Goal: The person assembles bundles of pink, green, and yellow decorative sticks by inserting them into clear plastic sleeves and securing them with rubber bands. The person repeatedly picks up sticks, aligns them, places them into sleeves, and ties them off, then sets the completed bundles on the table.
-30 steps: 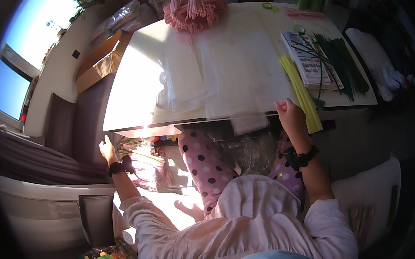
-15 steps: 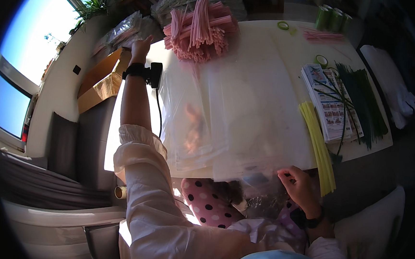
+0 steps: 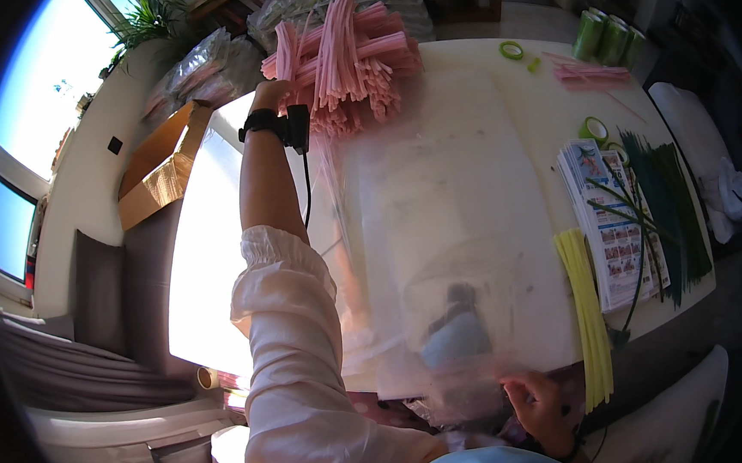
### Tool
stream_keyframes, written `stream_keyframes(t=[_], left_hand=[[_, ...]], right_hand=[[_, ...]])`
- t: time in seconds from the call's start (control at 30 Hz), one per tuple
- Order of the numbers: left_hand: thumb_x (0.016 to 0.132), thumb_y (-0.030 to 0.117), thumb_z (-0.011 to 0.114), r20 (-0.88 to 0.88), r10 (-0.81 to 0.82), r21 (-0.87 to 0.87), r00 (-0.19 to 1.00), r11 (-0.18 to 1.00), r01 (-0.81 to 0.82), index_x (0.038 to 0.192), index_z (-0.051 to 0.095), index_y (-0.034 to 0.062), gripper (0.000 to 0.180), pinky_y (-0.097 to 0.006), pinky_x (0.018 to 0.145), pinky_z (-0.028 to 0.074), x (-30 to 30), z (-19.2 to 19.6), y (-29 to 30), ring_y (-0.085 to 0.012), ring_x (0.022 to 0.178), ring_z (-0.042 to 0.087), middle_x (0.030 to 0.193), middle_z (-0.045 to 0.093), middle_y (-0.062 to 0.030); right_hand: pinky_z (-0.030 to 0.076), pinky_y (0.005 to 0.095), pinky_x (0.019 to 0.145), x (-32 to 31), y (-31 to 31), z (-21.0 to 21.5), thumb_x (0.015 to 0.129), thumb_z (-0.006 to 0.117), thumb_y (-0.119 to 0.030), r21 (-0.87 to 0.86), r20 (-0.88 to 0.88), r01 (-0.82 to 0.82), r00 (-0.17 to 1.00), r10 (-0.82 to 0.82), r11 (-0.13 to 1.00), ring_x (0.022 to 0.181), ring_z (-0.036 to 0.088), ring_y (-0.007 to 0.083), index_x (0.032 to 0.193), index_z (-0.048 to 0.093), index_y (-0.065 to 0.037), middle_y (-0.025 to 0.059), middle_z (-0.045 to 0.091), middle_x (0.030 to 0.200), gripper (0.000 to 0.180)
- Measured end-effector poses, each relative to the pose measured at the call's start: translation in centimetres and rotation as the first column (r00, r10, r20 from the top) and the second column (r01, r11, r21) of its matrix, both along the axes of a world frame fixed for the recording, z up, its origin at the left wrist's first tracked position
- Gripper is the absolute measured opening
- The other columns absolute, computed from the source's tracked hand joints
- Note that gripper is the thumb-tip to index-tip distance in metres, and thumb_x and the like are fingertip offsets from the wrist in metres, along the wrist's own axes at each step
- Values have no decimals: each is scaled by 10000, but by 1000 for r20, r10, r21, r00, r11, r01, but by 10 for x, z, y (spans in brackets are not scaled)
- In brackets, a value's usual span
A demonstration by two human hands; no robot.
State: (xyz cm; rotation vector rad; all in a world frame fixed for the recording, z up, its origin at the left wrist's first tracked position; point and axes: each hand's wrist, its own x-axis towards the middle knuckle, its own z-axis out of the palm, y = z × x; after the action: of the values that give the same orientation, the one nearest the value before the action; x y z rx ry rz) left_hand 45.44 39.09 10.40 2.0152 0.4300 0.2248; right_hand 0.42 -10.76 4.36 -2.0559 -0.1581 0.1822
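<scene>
My left hand [image 3: 271,95] reaches out to the far left side of a pile of pink chenille-like stems [image 3: 349,54], right against a bundle there; its fingers are mostly hidden. Close to the table's near edge, my right hand [image 3: 541,409] is curled, thumb and forefinger together at the corner of a clear plastic bag [image 3: 474,239]. This large, flat, see-through bag lies along the table and hangs over the near edge. A blue shape shows blurred through or on it. More clear film lies under my left forearm.
Yellow stems [image 3: 584,315], a stack of printed cards [image 3: 615,249] and dark green stems [image 3: 677,218] lie on the right. Green tape rolls [image 3: 511,49], pink stems [image 3: 590,74] and green cylinders [image 3: 608,37] stand farther back. A cardboard box [image 3: 164,170] sits beyond the left edge.
My left hand has moved right, from beside the wrapped bags to the pink pile. My right hand has shifted slightly down and right in view. The whole view has tilted a little.
</scene>
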Motion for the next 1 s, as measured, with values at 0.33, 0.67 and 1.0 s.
stream_keyframes(t=[0.33,0.67,1.0], left_hand=[[788,131,667,146,-25,-218,989,974,57,687,567,-9,199,-320,521,530,-72,44,-3,-185,465,537,574,538,-69],[907,204,558,98,-345,-619,933,713,329,1004,521,-43,268,-334,592,526,-398,65,-153,-147,517,528,752,563,-99],[966,266,430,280,-627,-941,727,-32,336,1157,438,24,308,-240,451,379,-645,-29,-343,-121,539,472,821,499,-73]], right_hand=[[499,294,566,-23,-18,11,785,665,-47,-32,208,-20,978,26,999,675,619,233,869,629,-19,106,633,802,96],[503,243,663,-92,-42,8,880,613,-134,201,-67,-266,956,285,943,782,638,148,952,625,11,86,657,903,162],[478,305,812,-114,13,27,889,570,-397,938,-135,-97,783,607,334,995,581,200,1194,464,-2,162,598,1076,510]])
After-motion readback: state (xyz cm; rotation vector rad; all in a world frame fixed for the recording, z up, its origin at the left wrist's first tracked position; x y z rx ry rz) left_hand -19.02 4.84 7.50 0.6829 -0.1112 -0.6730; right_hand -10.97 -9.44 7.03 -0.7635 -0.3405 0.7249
